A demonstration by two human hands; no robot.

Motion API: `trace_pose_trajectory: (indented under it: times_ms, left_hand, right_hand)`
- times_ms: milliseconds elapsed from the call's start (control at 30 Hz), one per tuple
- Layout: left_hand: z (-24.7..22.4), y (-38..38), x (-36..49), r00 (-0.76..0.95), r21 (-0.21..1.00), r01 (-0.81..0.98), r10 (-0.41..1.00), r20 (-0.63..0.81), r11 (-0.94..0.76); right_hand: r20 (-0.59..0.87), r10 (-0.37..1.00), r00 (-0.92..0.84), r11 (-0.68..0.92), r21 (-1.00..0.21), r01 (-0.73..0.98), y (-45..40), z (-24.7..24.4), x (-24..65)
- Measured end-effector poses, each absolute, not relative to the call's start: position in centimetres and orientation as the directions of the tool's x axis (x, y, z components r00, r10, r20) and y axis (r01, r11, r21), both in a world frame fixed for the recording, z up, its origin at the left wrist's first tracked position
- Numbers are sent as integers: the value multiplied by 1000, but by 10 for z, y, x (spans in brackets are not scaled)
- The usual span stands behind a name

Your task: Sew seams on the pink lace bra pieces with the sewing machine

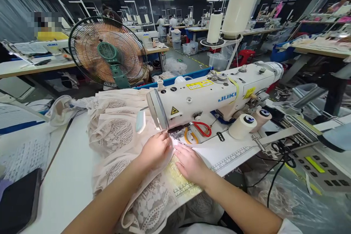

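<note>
A white sewing machine (192,98) stands in front of me, its needle area partly hidden by my fingers. My left hand (155,150) is closed on a cream lace garment piece (153,199), fingertips just beside the presser foot. The fingers of my right hand (190,162) pinch the edge of the same piece, close to the machine's needle plate. The lace hangs from my hands over the table's front edge. More cream lace pieces (115,133) lie in a joined, overlapping pile on the left. Under my right wrist, yellowish clear film (175,172) covers the tabletop.
Red-handled scissors (203,128), a yellow-handled tool (189,137) and a black blade (220,136) lie under the machine arm. Thread cones (242,127) stand to the right. A dark phone (20,199) rests at left, and a fan (108,51) stands beyond the table.
</note>
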State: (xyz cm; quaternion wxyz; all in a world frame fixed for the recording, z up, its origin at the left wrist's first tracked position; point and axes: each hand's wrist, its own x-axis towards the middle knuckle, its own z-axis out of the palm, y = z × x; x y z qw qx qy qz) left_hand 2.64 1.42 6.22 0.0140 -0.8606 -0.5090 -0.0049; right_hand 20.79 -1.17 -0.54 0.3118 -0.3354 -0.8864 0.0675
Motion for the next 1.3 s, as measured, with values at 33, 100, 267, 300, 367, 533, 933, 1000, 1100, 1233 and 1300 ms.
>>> trace_pose_trajectory:
  times_ms: [33,100,267,300,367,533,933,1000,1100,1233,1300]
  left_hand:
    - [63,10,28,500,-18,866,866,14,-500]
    - [63,0,31,546,-9,838,838,-11,-546]
    - [53,-21,27,614,-6,788,788,-41,-615]
    - [51,-21,24,623,-8,781,781,-44,-624]
    - [48,-17,19,646,-7,762,762,-55,-647]
    - [48,1,8,691,8,722,720,-57,-692]
    - [48,32,-6,689,-6,725,725,12,-689]
    - [50,35,-7,679,-20,734,734,16,-679]
    - [52,38,-6,653,-34,757,757,20,-652]
    - [58,43,-3,599,-41,801,801,25,-598]
    - [65,41,-1,552,-52,833,833,30,-550]
  right_hand:
    - [497,641,-585,763,-328,558,-11,-6,208]
    - [476,651,-592,756,-331,565,-11,-7,207]
    - [435,677,-594,735,-354,578,-12,-9,207]
    - [429,678,-597,734,-356,579,-12,-9,207]
    - [420,678,-603,734,-357,577,-12,-10,207]
    - [421,685,-595,727,-346,593,-13,-8,207]
    - [395,691,-605,723,-370,584,-12,-3,208]
    - [399,689,-605,725,-376,577,-12,-4,208]
    - [402,691,-600,723,-383,575,-9,-5,206]
    - [444,678,-586,734,-458,501,-15,11,209]
    - [450,663,-599,725,-588,360,-28,26,219]
